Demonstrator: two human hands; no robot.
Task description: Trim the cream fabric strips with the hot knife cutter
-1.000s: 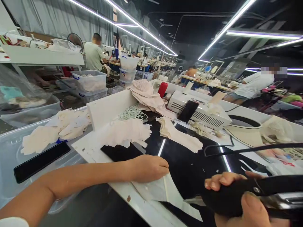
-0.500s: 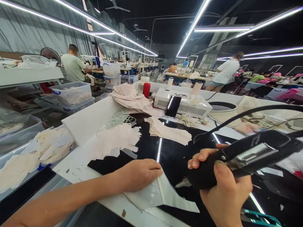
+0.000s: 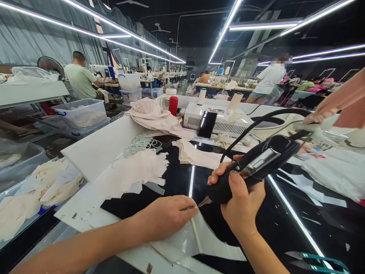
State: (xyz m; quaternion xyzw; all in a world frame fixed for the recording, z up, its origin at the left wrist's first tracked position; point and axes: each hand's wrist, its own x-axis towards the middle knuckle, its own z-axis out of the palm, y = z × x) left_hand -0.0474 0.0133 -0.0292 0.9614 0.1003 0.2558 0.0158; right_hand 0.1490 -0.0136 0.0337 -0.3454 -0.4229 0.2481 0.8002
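My right hand point(image 3: 242, 201) is wrapped round a black corded hand tool point(image 3: 253, 163) with a shiny metal lever, raised over the glossy black tabletop. Its rounded end points down and left, close to my left hand. My left hand point(image 3: 176, 213) is closed, pinching at the top of a pale fabric piece point(image 3: 219, 239). A narrow cream strip point(image 3: 196, 236) runs down the fabric from my fingertips. A thin dark line shows between those fingers; I cannot tell what it is. Teal-handled thread snips point(image 3: 319, 262) lie at the lower right.
Stacked cream fabric pieces point(image 3: 196, 154), a pale fabric pile point(image 3: 139, 171) and tangled mint cord point(image 3: 142, 144) lie ahead. Behind stand a phone point(image 3: 207, 124) and a white vented box point(image 3: 219, 120). Another person's hand point(image 3: 319, 114) reaches in from the right, near the tool's cable.
My right hand has brought the black tool left, nearer my left hand. Another person's arm has come into view at the right. My left hand stays on the fabric.
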